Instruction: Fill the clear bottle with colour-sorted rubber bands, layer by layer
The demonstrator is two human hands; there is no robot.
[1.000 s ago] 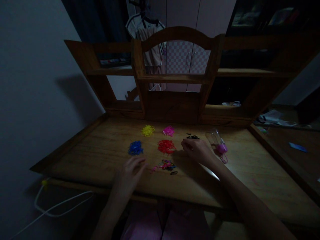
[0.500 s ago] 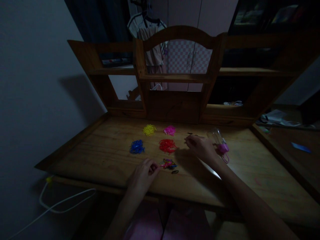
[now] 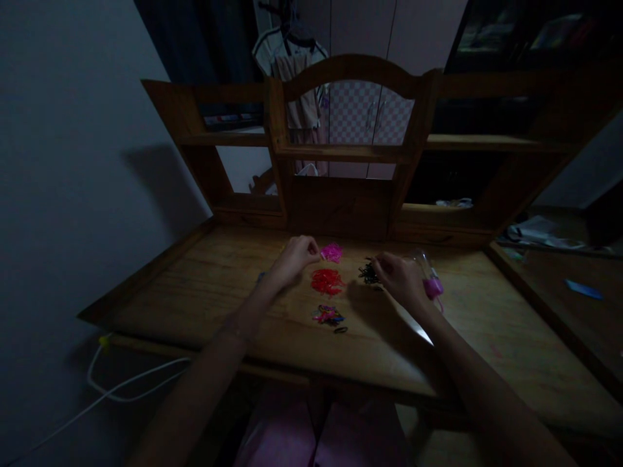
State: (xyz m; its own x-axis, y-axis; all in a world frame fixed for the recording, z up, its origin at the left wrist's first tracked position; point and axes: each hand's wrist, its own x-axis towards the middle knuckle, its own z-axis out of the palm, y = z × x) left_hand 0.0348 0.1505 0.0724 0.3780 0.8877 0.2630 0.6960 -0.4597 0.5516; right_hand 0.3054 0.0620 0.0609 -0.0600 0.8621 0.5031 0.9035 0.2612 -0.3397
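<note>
My left hand (image 3: 294, 255) reaches far across the wooden desk (image 3: 219, 285), its fingers pinched together just left of the pink pile of small elastic bands (image 3: 332, 252); what it pinches is too small to name. It covers the yellow pile, and my forearm hides most of the blue one. My right hand (image 3: 400, 276) has its fingers closed at the black pile (image 3: 368, 272), touching it. The red pile (image 3: 326, 281) lies between the hands. A small mixed-colour heap (image 3: 329, 316) and one loose black band (image 3: 340, 330) lie nearer me.
A clear bottle with a pink cap (image 3: 429, 275) lies on its side right of my right hand. A wooden hutch with shelves (image 3: 350, 152) stands at the back. A white cable (image 3: 126, 389) hangs off the desk's left front. Papers (image 3: 535, 232) sit at right.
My left hand went from the mixed heap near me up to the pink pile, fingers pinched. My right hand stayed near the black pile, shifting slightly right.
</note>
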